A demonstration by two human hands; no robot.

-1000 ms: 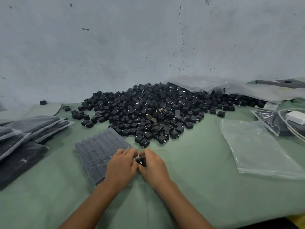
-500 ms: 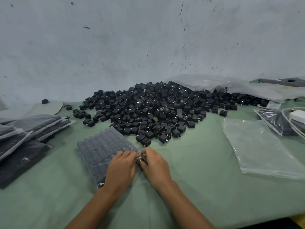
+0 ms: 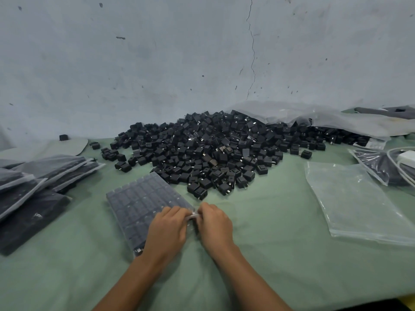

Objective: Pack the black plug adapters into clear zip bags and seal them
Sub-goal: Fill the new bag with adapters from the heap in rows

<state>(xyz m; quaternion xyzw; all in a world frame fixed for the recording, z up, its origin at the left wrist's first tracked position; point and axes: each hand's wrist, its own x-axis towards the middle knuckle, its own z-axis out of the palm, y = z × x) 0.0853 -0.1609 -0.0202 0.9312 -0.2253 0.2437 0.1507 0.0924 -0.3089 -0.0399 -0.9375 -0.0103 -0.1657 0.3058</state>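
**Now both hands pinch the bag's edge**

Right at the near centre of the green table (image 3: pixel 258 254), the left hand (image 3: pixel 167 230) and the right hand (image 3: pixel 215 225) meet, fingertips almost touching, at the right-hand edge of a filled zip bag (image 3: pixel 143 203). Both have curled fingers pinching the clear plastic lip between them. The left hand lies over the bag's near right corner; the right hand sits just off the bag, on the cloth.

That bag lies flat, slanted away to the left, with black adapters in tidy rows showing through the film. Whether the zip is closed along its length, I cannot tell: the hands cover it.

Just beyond the bag, the big loose heap of black plug adapters (image 3: pixel 215 151) spreads across the middle of the table toward the pale wall (image 3: pixel 157 63), its nearest pieces just beside the bag's far corner. A crumpled plastic sheet (image 3: pixel 325 120) drapes over the heap's right rear.

Off to the left, a stack of filled bags (image 3: pixel 33 187) lies overlapping. To the right, well apart from the hands, an empty clear zip bag (image 3: pixel 359 203) rests flat. At the far right edge, a white charger with cable (image 3: pixel 406 157) sits on another bag.
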